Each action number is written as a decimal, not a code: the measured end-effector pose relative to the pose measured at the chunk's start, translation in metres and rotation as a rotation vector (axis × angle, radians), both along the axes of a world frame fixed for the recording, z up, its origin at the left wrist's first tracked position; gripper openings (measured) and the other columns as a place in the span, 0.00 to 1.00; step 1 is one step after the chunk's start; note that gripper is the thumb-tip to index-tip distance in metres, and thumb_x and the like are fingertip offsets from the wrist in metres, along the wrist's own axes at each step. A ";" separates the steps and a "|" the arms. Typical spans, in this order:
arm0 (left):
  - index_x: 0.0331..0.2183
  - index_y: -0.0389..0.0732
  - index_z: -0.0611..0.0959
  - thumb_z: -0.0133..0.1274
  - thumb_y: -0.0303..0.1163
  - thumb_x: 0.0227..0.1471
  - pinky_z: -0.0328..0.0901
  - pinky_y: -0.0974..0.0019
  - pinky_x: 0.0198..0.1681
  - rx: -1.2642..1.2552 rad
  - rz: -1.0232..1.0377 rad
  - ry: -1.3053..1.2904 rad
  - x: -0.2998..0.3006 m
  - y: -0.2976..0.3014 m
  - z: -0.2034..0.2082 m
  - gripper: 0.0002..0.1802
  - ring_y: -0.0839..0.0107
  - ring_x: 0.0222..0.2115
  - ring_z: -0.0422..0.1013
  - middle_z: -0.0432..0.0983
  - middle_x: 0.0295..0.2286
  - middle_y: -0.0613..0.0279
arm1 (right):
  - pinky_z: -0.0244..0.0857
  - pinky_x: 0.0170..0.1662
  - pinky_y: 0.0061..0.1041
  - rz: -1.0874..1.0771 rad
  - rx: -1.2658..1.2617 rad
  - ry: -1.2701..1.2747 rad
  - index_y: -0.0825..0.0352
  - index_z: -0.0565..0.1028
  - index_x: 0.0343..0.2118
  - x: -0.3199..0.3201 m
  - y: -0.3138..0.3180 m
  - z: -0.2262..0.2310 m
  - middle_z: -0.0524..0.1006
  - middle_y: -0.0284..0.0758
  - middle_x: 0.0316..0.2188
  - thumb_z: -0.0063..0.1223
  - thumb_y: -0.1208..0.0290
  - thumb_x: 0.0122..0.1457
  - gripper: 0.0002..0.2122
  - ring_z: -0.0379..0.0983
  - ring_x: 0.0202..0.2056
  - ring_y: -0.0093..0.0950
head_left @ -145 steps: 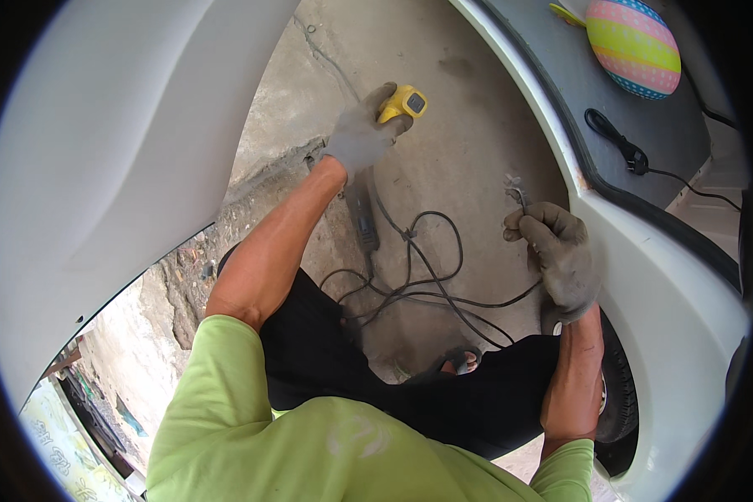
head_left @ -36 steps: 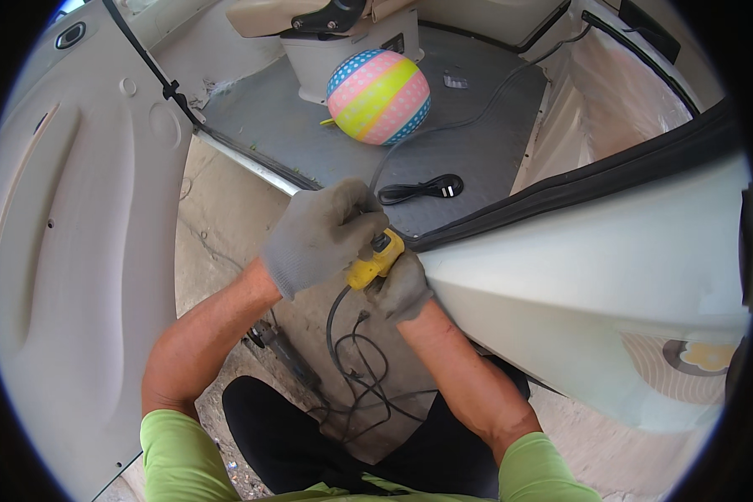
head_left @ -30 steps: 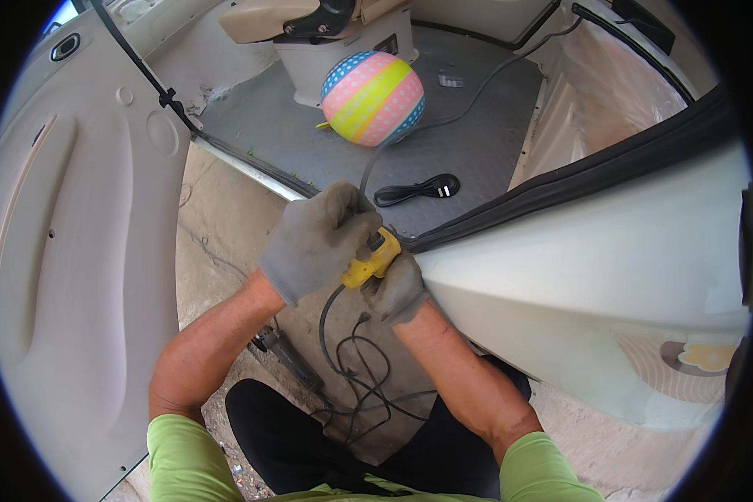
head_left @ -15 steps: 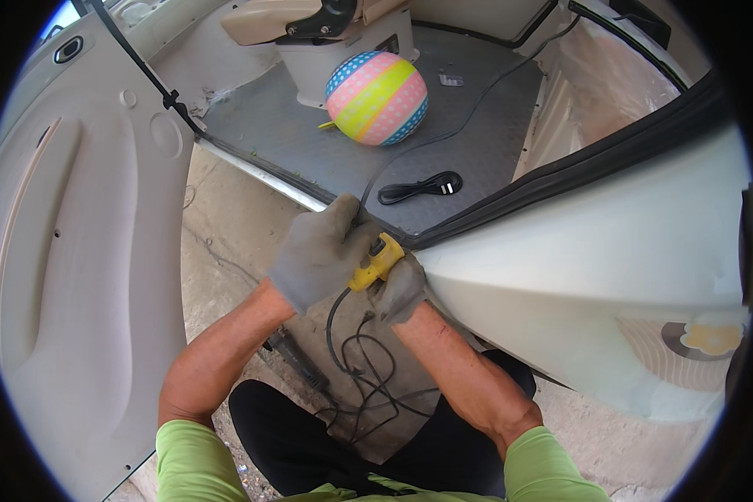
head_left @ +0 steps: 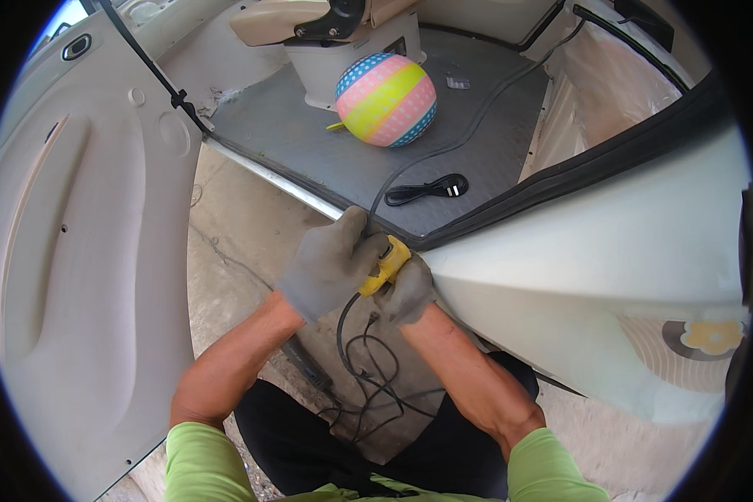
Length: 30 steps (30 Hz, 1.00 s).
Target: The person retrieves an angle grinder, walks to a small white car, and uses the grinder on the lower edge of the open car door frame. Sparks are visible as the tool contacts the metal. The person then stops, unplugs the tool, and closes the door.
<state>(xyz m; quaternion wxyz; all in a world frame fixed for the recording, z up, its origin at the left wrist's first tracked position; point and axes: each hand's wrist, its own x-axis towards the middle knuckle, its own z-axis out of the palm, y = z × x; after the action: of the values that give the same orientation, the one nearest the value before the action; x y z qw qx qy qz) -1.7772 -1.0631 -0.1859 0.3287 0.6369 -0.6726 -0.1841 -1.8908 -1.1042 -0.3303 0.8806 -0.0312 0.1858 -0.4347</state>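
Both my hands wear grey work gloves and meet just below the vehicle's door sill. A yellow cable connector [head_left: 386,266] sits tilted between them, with a black cord [head_left: 340,330] leaving its lower end. My right hand [head_left: 411,291] is closed round its right side. My left hand [head_left: 326,259] is curled shut at the end of a dark cable [head_left: 477,124] that crosses the cabin floor, its fingers against the connector. The glove hides the cable's end. Loops of black cord lie on the ground beneath, beside a dark power tool body [head_left: 307,366], partly covered by my left forearm.
An open door panel [head_left: 100,251] stands at left; the pale body panel [head_left: 577,276] curves at right. On the cabin floor [head_left: 309,155] lie a striped ball [head_left: 386,100], a coiled black cable [head_left: 427,190] and a small packet [head_left: 458,83]. Behind is a beige seat [head_left: 276,23].
My view has shifted slightly, so the scene sits a little lower and to the right. Both hands keep their hold at the yellow connector, with hardly any change between them.
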 end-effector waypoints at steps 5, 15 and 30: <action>0.33 0.35 0.80 0.59 0.31 0.60 0.71 0.64 0.28 -0.067 0.027 -0.035 -0.004 0.002 0.002 0.09 0.69 0.24 0.81 0.80 0.23 0.53 | 0.75 0.51 0.36 -0.001 -0.040 -0.070 0.67 0.72 0.55 0.007 -0.005 0.005 0.78 0.38 0.48 0.35 0.65 0.73 0.17 0.77 0.47 0.34; 0.40 0.32 0.82 0.56 0.33 0.61 0.73 0.66 0.32 -0.029 0.063 0.165 0.021 -0.009 0.009 0.12 0.73 0.26 0.80 0.82 0.26 0.55 | 0.78 0.55 0.34 0.112 0.192 0.129 0.69 0.70 0.55 -0.004 -0.013 0.017 0.77 0.40 0.50 0.32 0.69 0.74 0.16 0.77 0.52 0.34; 0.53 0.33 0.79 0.50 0.27 0.63 0.74 0.69 0.47 -0.030 0.124 0.454 0.054 -0.131 -0.059 0.18 0.73 0.39 0.81 0.85 0.39 0.58 | 0.72 0.43 0.24 0.142 -0.111 0.580 0.63 0.76 0.51 -0.024 0.046 0.026 0.76 0.28 0.38 0.50 0.62 0.72 0.12 0.73 0.36 0.24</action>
<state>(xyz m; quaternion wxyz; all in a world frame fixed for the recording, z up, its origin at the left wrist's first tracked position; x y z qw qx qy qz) -1.7228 -1.1938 -0.2453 0.4916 0.6143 -0.5436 -0.2923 -1.9146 -1.0586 -0.3042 0.8160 -0.2150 0.4028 -0.3544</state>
